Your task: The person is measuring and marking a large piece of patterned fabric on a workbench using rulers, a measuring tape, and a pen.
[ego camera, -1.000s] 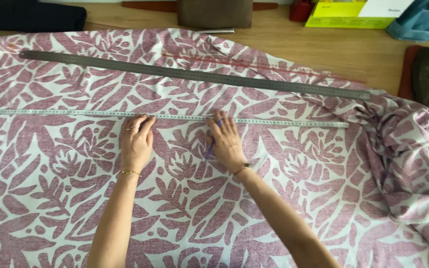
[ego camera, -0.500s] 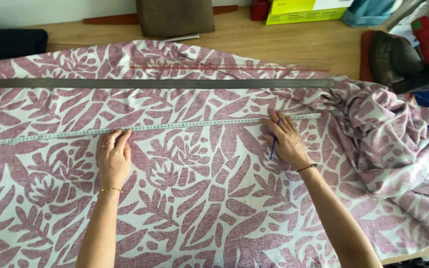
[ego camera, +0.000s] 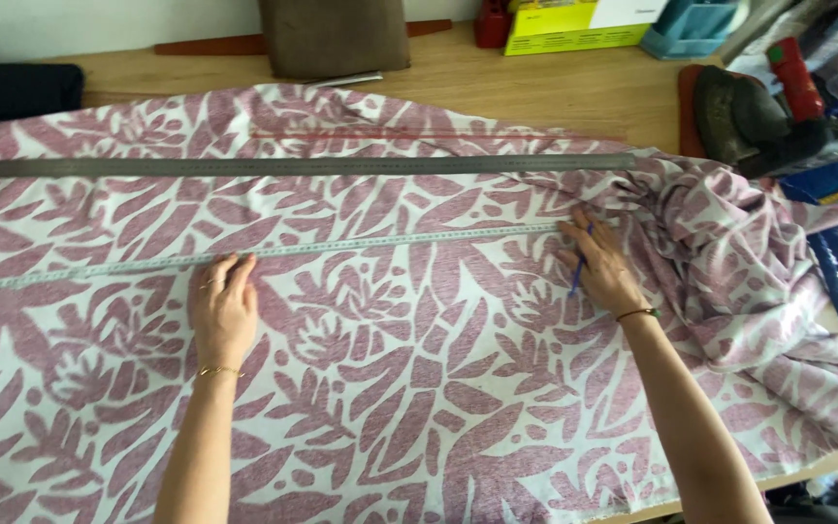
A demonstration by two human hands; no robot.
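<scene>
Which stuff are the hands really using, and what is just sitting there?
Using: left hand, right hand, tape measure, blue pencil, patterned fabric.
Sitting there: steel ruler, iron, yellow box, brown cushion.

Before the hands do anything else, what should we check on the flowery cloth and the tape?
1. Tape measure lies straight on the cloth: ok.
2. Left hand presses flat at the tape's edge: ok.
3. Right hand sits at the tape's right end: ok.
4. Blue pen is tucked under the right hand: ok; whether its tip touches the cloth, cannot tell.
5. Metal ruler lies apart from the tape, above it: ok.
6. Cloth flat all over: not ok, it is bunched at the right.
</scene>
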